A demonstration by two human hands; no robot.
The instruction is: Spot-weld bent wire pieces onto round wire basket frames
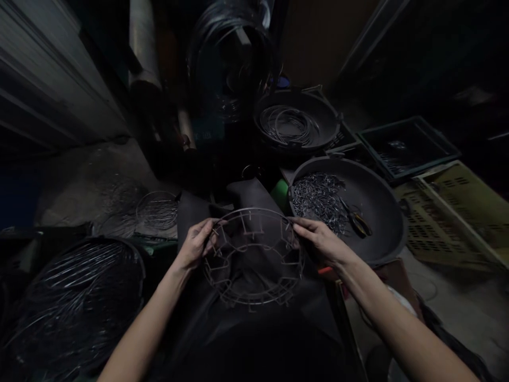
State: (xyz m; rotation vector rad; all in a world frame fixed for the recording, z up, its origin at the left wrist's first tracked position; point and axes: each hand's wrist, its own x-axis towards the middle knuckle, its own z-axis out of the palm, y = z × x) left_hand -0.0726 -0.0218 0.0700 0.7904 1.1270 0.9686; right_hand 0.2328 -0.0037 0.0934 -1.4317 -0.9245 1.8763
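A round wire frame, made of rings joined by bent wire pieces, is held up over dark cloth in the middle of the head view. On its left rim my left hand is closed, thumb and fingers pinching the wire. My right hand grips the opposite rim in the same way. To the right stands a wide dark pan holding a pile of short bent wire pieces. Pliers with yellow-and-black handles lie in that pan.
Behind, another pan holds wire rings. A yellow perforated crate and a green-edged tray stand at right. At left are a container of metal rods and a round wire grid. Coiled wire hangs at the back.
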